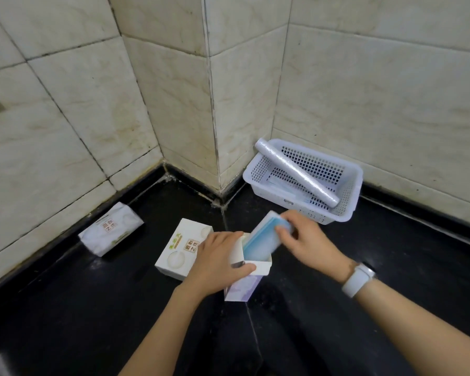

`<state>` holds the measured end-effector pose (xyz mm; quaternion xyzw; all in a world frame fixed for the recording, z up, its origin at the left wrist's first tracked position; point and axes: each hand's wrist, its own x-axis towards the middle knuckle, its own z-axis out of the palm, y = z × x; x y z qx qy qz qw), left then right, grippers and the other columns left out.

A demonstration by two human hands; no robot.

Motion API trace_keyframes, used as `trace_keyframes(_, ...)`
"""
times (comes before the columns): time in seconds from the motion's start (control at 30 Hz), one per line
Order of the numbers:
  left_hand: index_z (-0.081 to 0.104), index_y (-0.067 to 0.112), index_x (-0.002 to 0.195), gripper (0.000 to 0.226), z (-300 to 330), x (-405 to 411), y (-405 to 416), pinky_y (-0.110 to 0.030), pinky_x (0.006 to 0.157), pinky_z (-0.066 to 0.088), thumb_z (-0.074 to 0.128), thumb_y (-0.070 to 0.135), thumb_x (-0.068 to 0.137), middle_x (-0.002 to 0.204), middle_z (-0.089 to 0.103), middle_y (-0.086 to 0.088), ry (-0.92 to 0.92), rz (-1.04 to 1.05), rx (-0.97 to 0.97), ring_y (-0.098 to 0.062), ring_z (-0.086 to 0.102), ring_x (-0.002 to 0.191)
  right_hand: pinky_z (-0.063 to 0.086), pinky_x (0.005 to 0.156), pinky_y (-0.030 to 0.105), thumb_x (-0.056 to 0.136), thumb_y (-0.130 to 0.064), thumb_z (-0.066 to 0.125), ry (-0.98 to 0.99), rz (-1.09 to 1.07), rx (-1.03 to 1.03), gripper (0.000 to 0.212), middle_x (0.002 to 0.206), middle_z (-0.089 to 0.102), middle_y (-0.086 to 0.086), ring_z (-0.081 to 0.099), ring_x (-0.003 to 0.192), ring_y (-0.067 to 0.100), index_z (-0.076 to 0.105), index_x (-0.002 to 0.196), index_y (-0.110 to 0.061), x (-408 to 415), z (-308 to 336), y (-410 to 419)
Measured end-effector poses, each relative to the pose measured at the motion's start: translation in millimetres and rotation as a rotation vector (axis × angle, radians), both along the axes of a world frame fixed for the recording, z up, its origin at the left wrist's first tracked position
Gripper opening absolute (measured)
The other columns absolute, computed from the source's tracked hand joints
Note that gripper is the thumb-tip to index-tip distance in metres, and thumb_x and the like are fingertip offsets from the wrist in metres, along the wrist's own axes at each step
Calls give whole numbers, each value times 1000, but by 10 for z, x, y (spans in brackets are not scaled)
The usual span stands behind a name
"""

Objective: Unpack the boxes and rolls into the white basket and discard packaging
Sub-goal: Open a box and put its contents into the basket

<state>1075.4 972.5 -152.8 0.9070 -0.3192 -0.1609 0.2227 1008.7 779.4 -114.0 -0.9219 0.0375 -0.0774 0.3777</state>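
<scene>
My left hand (217,260) grips an open white and lilac carton (243,287) standing on the black counter. My right hand (307,238) pinches a blue and white pack (261,240) that sticks halfway out of the carton's top, tilted toward the right. The white basket (354,183) sits behind, against the tiled wall. A clear plastic roll (296,172) lies diagonally across it, one end propped on the rim. Another bluish pack (280,185) lies flat on the basket's bottom.
A closed white box (178,249) with printed labels lies just left of my left hand. A crinkled white packet (110,232) rests further left by the wall. Tiled walls form a protruding corner (215,131) behind the counter. A white watch is on my right wrist (358,279).
</scene>
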Motion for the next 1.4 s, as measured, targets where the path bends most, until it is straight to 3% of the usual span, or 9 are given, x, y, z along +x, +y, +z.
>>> trace_keyframes(0.23,40,23,136,61,38,398,-797,-48,115,16,46,55,84,143,39,2,-64,-100,218,-19,26,135,43,55,12,93,-17,46,-202,-510,189,11,90,56,7,54,67,11,52,99,-10,47,121,-877)
trace_keyframes(0.4,46,25,131,47,-44,654,-1283,-47,117,9,48,43,88,141,43,4,-78,-32,147,-14,28,135,46,66,32,92,-13,47,-240,-672,228,3,88,54,8,57,75,25,48,94,-12,253,67,-1416)
trace_keyframes(0.57,42,22,134,44,-191,944,-1528,-41,115,16,46,32,92,142,41,1,-152,60,45,-15,31,134,50,82,32,92,-8,43,-108,-486,224,29,110,53,6,57,94,21,43,121,-6,681,-229,-1635)
trace_keyframes(0.67,38,20,137,45,-304,1132,-1640,-43,115,15,44,28,93,146,36,-1,-182,143,28,-17,27,137,42,59,8,91,-5,44,-23,-309,130,17,82,53,-2,53,68,12,45,105,-14,963,-488,-1652)
trace_keyframes(0.8,38,19,138,44,-563,1289,-1667,-48,116,7,37,30,95,150,32,-4,-187,142,81,-18,17,143,43,60,22,89,-12,47,173,-117,-163,15,78,54,0,49,65,15,50,104,-13,1150,-761,-1732)
trace_keyframes(0.87,49,15,131,47,-668,1315,-1660,-52,114,12,31,34,92,143,45,-6,-237,139,57,-21,27,140,45,69,33,89,-12,47,240,-46,-364,14,92,59,10,51,77,21,50,102,-12,1187,-838,-1793)
trace_keyframes(1.0,62,13,114,47,-788,1321,-1668,-60,105,28,33,34,84,123,63,-6,-348,146,-9,-26,50,125,34,65,28,93,-14,44,197,-26,-485,19,97,57,11,37,79,17,47,110,-8,1251,-882,-1789)
trace_keyframes(1.3,62,15,114,42,-870,1378,-1611,-59,105,27,39,33,85,120,65,-4,-371,104,-25,-22,54,120,44,54,12,86,-11,58,389,-231,227,4,75,57,3,55,63,13,57,89,-7,1393,-1140,-1638)
trace_keyframes(1.4,61,16,116,42,-872,1379,-1602,-60,104,29,38,33,85,121,65,-4,-371,96,-15,-21,53,121,49,74,26,85,-11,59,425,-168,207,22,91,61,7,59,77,18,52,105,-13,1448,-1216,-1650)
